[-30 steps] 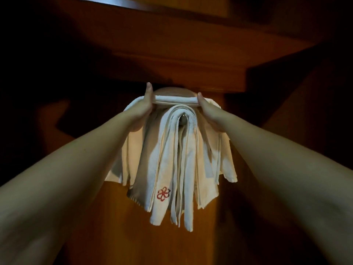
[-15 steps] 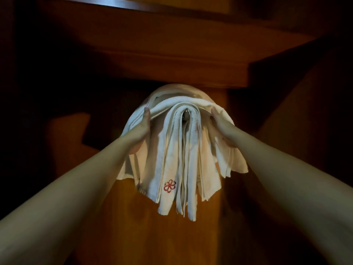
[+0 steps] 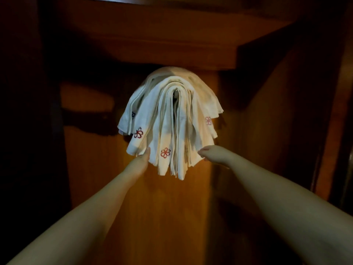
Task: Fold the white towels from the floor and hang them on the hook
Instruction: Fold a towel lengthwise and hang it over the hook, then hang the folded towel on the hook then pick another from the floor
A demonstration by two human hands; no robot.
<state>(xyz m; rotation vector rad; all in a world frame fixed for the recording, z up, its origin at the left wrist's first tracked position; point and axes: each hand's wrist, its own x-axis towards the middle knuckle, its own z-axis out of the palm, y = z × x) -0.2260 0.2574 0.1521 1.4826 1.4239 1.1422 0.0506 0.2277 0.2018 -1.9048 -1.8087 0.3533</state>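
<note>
Head view: folded white cloth towels (image 3: 172,119) hang in a layered bundle over a small metal hook (image 3: 175,90), only its tip visible at the top fold. The hook sits on a brown wooden panel (image 3: 168,207) beneath a wooden ledge (image 3: 152,48). At least 3 red flower emblems (image 3: 165,153) show near the lower hems. Left hand (image 3: 140,162) touches the lower left edge of the bundle, thumb against the cloth; its fingers are hidden, so its grip cannot be told. Right hand (image 3: 212,153) is at the lower right hem with fingers curled under; whether it pinches the cloth cannot be told. Lighting is dim.
</note>
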